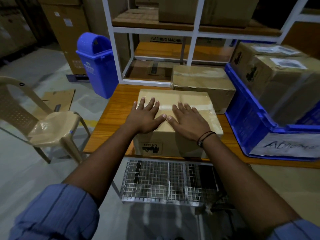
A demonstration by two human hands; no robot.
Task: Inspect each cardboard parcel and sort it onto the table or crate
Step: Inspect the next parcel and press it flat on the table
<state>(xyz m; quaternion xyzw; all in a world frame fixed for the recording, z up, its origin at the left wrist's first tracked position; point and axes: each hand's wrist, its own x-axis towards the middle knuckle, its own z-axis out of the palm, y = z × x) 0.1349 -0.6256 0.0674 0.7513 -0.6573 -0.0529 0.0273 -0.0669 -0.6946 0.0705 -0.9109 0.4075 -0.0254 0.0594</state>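
1. Surroundings: a wooden table stands against a white shelf frame holding large cartons. A blue swing-lid bin stands on the floor beside the table's far left corner. A beige plastic chair sits to the table's left, with flattened cardboard on the floor behind it.
2. A wire mesh rack sits below the table's near edge.
3. A second taped parcel lies at the table's far edge, just behind the front one and close beside the crate.
4. A blue crate fills the table's right end, with a handwritten paper label on its near wall, too blurred to read. Two labelled boxes sit inside, rising above its rim.
5. The cardboard parcel rests at the middle of the table's near edge, taped seam up.
6. The left hand and right hand lie flat on the parcel's top, fingers straight and spread, thumbs nearly touching, gripping nothing.
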